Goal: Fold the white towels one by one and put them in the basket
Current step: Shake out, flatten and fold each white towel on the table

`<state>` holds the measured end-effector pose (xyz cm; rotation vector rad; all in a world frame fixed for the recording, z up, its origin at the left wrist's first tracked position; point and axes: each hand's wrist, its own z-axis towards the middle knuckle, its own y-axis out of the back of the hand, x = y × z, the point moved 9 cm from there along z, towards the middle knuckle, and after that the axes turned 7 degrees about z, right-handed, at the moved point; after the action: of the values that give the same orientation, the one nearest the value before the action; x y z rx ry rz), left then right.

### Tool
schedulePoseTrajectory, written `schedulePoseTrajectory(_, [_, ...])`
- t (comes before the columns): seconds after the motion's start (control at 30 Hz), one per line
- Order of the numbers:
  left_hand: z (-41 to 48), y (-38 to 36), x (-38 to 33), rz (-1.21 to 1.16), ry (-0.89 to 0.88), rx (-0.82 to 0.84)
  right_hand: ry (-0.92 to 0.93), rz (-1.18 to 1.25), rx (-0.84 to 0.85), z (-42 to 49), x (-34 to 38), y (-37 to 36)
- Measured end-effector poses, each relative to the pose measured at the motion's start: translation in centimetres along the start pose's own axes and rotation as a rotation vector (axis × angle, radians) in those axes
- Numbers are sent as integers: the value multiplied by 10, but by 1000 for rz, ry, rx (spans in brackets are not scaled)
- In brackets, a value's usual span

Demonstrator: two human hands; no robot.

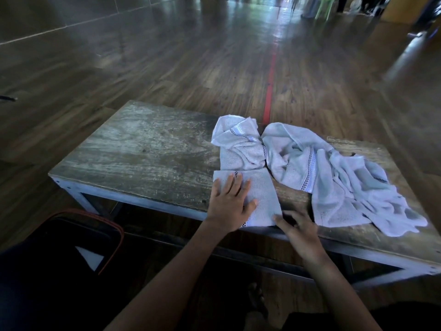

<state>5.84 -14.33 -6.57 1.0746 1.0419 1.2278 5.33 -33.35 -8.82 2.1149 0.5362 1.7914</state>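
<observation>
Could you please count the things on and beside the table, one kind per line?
Folded white cloth towel: 1
Crumpled white cloth towels: at least 2; heap unclear
Worn wooden table: 1
Black basket with orange rim: 1
Left hand, right hand: 2
Total: at least 7

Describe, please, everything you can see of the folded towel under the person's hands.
The folded towel is white terry cloth, a neat flat rectangle with a dark checked trim at its far and near edges. It lies at the near edge of the wooden table. The left hand presses flat on it; the right hand touches its near right corner.
</observation>
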Motion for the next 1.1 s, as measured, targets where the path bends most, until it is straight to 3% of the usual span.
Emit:
schedulePoseTrajectory(0.13, [-1, -3, 0, -29, 9, -2, -113, -41, 112, -3, 6, -5])
schedulePoseTrajectory(0.4, [1, -6, 2, -66, 32, 9, -150, -112, 205, -4, 8, -15])
schedulePoseTrajectory(0.77, [0, -8, 3, -79, 2, -3, 28, -336, 197, 10, 2, 1])
schedulePoseTrajectory(0.83, [1, -5, 3, -93, -24, -9, 75, -332, 110, 17, 18, 10])
schedulePoseTrajectory(0.93, [1, 2, 9, -220, -40, 0, 340, -328, -84, 24, 70, 12])
schedulePoseTrajectory(1.0, [-6, 4, 19, -296, 4, -16, 452, -501, -18, 26, 90, -16])
schedulePoseTrajectory(1.1, [-20, -1, 35, -242, 88, -28, 474, -700, 149, 26, 75, -55])
